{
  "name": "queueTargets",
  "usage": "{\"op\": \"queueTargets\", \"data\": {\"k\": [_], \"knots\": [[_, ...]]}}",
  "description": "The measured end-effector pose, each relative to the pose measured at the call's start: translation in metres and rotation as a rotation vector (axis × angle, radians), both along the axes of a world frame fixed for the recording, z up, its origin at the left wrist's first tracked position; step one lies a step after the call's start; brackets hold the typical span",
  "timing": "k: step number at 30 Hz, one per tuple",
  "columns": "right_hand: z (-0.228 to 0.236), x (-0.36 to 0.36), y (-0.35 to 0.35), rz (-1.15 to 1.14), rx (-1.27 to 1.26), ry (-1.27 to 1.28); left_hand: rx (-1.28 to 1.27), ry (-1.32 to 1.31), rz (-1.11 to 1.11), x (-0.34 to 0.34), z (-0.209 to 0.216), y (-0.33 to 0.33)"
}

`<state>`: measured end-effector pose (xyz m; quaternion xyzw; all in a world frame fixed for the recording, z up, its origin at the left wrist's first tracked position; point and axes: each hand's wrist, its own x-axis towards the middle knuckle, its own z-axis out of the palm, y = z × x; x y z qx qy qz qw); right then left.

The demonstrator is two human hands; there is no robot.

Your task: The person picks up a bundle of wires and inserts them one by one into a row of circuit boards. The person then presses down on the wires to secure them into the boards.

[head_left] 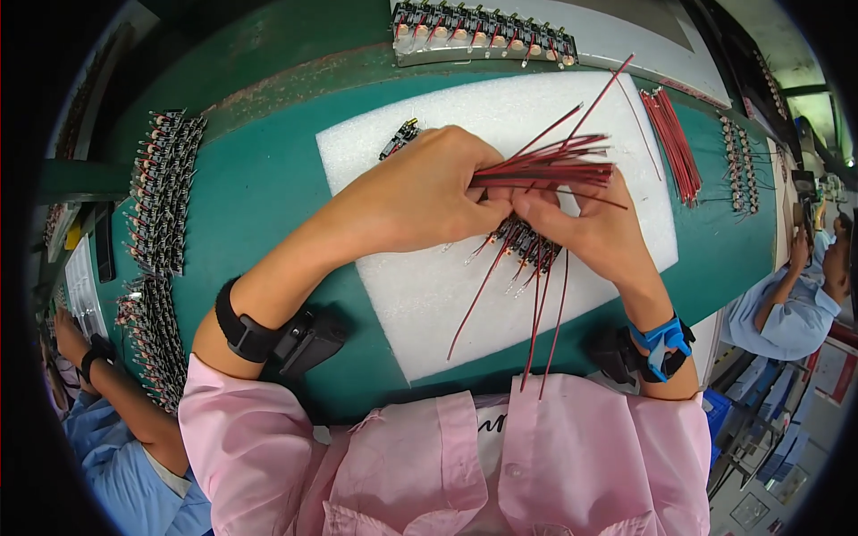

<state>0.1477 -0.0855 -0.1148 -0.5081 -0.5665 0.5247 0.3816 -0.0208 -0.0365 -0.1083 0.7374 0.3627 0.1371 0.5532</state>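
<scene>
My left hand [424, 192] is closed around a bundle of thin red and black wires [563, 171], whose loose ends fan out to the right. The thumb of my right hand [594, 228] meets the left fingertips just under the bundle; its fingers are bent in, and what they pinch is hidden. Directly below both hands lies a row of small black circuit boards [527, 246], partly covered by them. Several red and black wires trail from the boards toward me. White foam sheet [429, 313] lies under the boards. Another small board [399, 138] sits beyond my left hand.
Stacked rows of wired boards [161, 192] line the table's left side. More boards stand on a metal box [487, 55] at the back. To the right lie a red wire bundle [672, 147] and a thin row of parts [740, 165]. Other people sit at both sides.
</scene>
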Motion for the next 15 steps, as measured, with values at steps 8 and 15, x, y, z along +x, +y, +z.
{"op": "queueTargets", "data": {"k": [8,15], "knots": [[-0.027,-0.015,0.02,-0.031,0.131,-0.417,0.036,-0.073,0.204,-0.018,-0.018,0.013],[-0.033,-0.024,0.013,-0.112,0.145,-0.429,-0.027,-0.26,0.261,-0.03,-0.016,0.013]]}}
